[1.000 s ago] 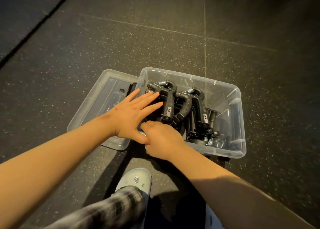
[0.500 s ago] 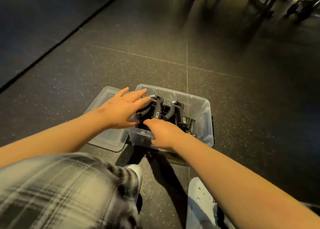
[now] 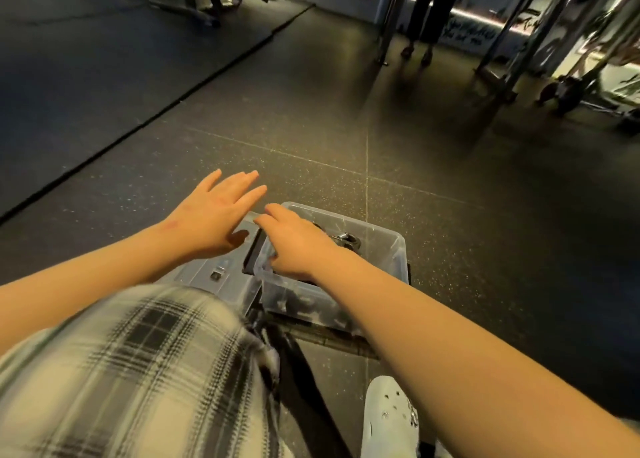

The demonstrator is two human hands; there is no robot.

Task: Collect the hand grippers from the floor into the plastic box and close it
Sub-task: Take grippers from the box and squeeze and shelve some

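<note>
Speckled floor (image 3: 311, 139), plastic box (image 3: 388, 250), left hand (image 3: 211, 212) spread

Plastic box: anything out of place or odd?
Nothing spilled or damaged. The lid lies on the floor beside the plastic box, left of it, so the box stands open with hand grippers inside.

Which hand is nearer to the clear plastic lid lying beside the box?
Left. The left hand is spread open right above the clear plastic lid's far end; the right hand sits beside it, over the left edge of the clear plastic box.
</note>
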